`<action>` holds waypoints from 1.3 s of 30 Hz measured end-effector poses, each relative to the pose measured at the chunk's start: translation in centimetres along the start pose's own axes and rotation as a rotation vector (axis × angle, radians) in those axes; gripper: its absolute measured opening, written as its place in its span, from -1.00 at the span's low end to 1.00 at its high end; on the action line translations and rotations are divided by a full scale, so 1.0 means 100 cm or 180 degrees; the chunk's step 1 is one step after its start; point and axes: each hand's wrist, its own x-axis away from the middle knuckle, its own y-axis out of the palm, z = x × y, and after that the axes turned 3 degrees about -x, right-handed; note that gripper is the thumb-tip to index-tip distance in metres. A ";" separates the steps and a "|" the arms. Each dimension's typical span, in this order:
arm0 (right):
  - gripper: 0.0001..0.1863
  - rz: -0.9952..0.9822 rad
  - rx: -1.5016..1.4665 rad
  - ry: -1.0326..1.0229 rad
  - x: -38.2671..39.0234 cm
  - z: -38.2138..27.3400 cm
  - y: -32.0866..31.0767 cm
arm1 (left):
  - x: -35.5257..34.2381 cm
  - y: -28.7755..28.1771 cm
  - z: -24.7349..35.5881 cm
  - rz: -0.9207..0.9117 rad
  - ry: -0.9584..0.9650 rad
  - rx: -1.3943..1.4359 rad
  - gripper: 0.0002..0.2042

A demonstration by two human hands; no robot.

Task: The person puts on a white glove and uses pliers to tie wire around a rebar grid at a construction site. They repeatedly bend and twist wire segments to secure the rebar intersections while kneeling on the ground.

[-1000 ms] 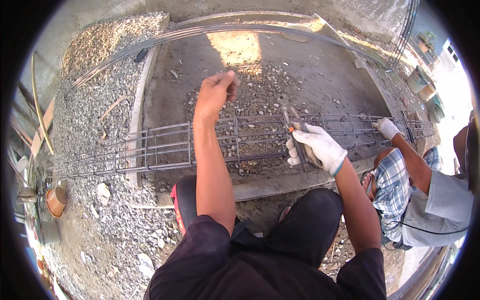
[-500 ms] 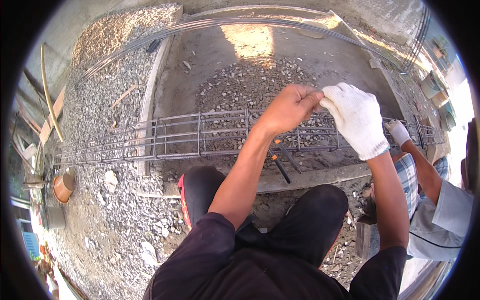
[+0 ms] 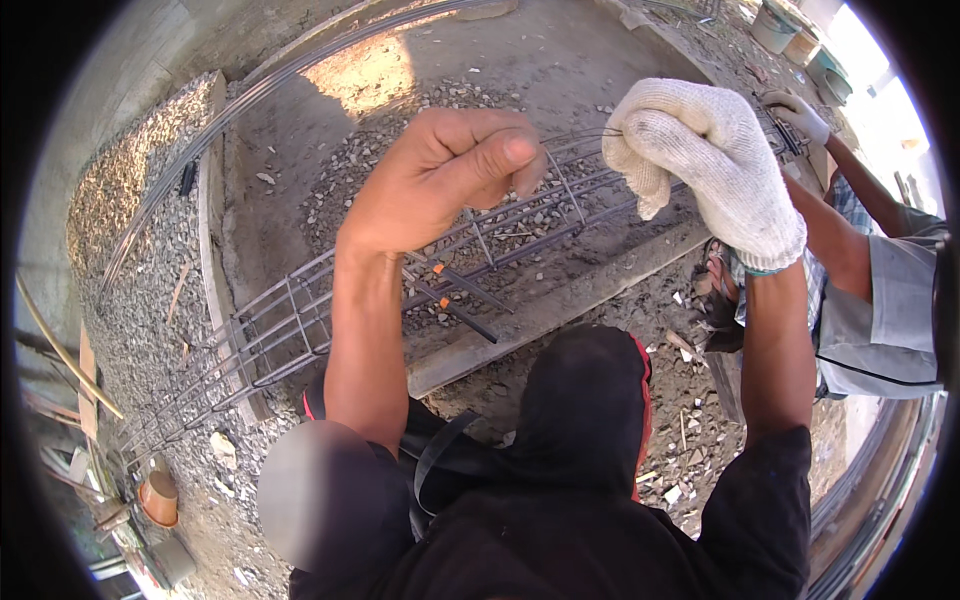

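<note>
My bare left hand [image 3: 450,175] is raised over the rebar cage [image 3: 300,325], its fingers curled and the thumb pressed on the index finger. What it pinches, if anything, is hidden. To its right my right hand [image 3: 705,165], in a white knit glove, is closed. A thin dark wire [image 3: 611,132] sticks out of the glove on the side towards my left hand. Below the hands, a tool with dark handles and orange bands [image 3: 468,320] rests at the cage, its head out of sight behind my left forearm.
A concrete curb [image 3: 560,315] runs between my knees and the cage. Gravel [image 3: 130,260] is heaped at the left, under long bent rods [image 3: 190,150]. At the right a co-worker's gloved hand [image 3: 798,115] is on the cage's far end. Buckets [image 3: 158,498] stand lower left.
My hands were together and have come apart, the left moving left and the right staying to the right. The view has turned, so the cage now slants up to the right.
</note>
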 end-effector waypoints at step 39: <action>-0.70 0.1169 0.2926 0.0819 0.036 0.218 0.084 | -0.044 0.055 -0.224 0.1364 -0.2789 -0.0521 -0.77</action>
